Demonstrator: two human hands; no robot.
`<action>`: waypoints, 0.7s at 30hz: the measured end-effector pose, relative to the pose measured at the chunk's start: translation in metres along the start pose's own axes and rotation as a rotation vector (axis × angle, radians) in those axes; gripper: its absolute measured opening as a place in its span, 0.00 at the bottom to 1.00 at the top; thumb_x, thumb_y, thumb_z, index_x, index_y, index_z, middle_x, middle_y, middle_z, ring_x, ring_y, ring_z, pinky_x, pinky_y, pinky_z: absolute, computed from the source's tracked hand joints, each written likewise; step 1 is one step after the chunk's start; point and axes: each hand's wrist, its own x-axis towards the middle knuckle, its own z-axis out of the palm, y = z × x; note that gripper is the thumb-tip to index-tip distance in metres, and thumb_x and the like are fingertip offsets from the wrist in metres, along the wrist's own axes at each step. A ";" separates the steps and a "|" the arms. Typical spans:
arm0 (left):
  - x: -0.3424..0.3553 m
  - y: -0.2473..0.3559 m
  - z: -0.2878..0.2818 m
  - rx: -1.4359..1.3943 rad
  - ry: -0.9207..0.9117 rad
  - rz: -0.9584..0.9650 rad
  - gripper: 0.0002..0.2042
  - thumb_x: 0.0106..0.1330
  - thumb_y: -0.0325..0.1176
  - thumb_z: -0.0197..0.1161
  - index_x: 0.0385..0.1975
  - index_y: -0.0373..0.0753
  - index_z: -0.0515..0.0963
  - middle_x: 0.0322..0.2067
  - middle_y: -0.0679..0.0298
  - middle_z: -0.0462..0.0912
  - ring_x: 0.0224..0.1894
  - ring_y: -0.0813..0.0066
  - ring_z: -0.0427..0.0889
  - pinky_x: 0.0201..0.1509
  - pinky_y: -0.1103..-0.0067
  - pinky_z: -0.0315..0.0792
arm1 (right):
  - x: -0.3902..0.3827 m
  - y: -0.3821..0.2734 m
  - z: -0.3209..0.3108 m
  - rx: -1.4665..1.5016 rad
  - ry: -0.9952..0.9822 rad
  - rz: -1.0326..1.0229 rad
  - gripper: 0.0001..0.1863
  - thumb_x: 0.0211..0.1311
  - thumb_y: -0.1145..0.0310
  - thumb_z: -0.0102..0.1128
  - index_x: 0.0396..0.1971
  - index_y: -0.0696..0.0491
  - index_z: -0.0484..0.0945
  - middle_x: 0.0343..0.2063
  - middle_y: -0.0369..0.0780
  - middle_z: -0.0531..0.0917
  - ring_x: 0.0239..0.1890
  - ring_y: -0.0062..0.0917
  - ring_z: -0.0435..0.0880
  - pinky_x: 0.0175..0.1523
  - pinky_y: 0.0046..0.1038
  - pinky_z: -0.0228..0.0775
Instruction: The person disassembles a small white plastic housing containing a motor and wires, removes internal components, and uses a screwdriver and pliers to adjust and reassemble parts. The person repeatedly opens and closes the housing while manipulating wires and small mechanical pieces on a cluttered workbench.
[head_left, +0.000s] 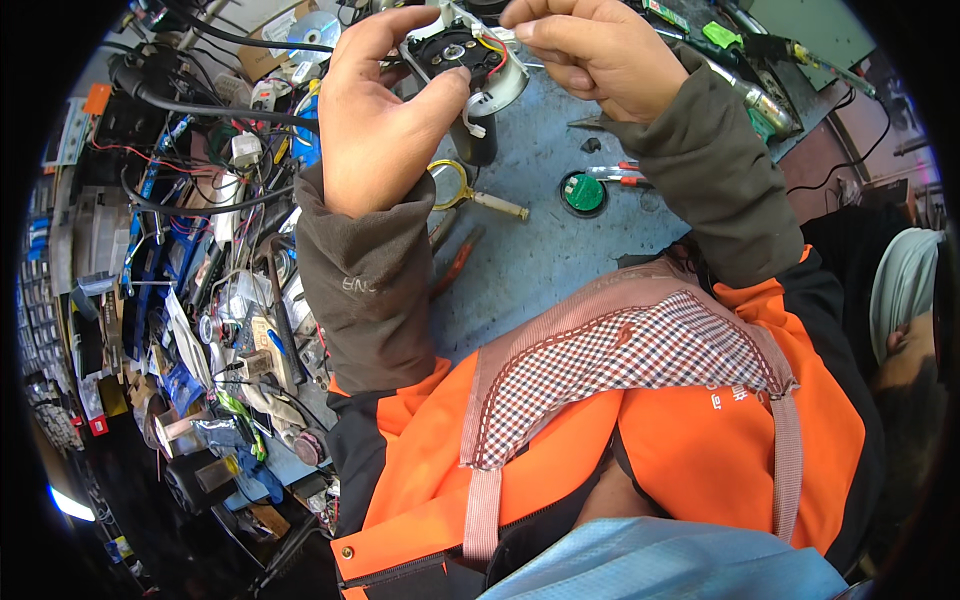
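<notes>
Step in hand: Working, apparently, at the open end of a round motor-like device (pixel 452 48), with wiring the likely focus.
Device place: Up near the top edge of the view, between both hands, above the blue surface (pixel 560 255); black cylinder (pixel 476 142) right below, cannot tell whether joined on.
Left grip (pixel 385 125): Holding the device, fingers over the far side, thumb laid against the near side.
Right grip (pixel 610 55): Curled in beside the device's right side, fingertips close to the rim; cannot tell whether pinching a lead or nothing.
Next move: Calling, by the look of things, for a steady left hold and delicate right fingertips, without tugging at the thin wires.
Wires in the open end: Counting one red wire (pixel 499 66) and one yellow wire (pixel 490 43), plus one white connector (pixel 475 128) dangling in front.
Magnifier count: Just one, a yellow-rimmed magnifying glass (pixel 497 206), lying below the cylinder.
Round green piece count: One green piece (pixel 584 192), sitting inside one black ring.
Handled tools nearby: Spotting one red-handled tool (pixel 622 175) beside the green piece, one orange-handled tool (pixel 458 263) by the left sleeve.
Left-hand clutter: Cables and parts, too tangled to count.
</notes>
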 end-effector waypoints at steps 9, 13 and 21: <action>0.003 -0.026 -0.013 0.122 0.054 0.165 0.25 0.57 0.21 0.67 0.59 0.33 0.78 0.59 0.58 0.76 0.56 0.69 0.81 0.58 0.74 0.76 | 0.026 0.098 -0.083 -1.287 0.020 0.055 0.13 0.62 0.75 0.56 0.45 0.56 0.83 0.38 0.47 0.87 0.44 0.40 0.86 0.49 0.38 0.78; 0.002 -0.032 -0.017 0.078 0.037 0.089 0.26 0.53 0.29 0.71 0.57 0.43 0.82 0.63 0.57 0.71 0.63 0.63 0.75 0.65 0.66 0.72 | 0.025 0.099 -0.074 -1.484 -0.029 -0.067 0.13 0.61 0.75 0.57 0.45 0.54 0.83 0.44 0.48 0.86 0.49 0.46 0.84 0.53 0.40 0.76; 0.001 -0.036 -0.017 0.017 -0.014 0.000 0.28 0.56 0.34 0.68 0.61 0.40 0.78 0.70 0.52 0.56 0.61 0.58 0.75 0.64 0.68 0.72 | 0.023 0.029 -0.049 -0.774 0.082 -0.562 0.17 0.67 0.64 0.66 0.51 0.57 0.82 0.40 0.44 0.85 0.41 0.32 0.85 0.49 0.31 0.77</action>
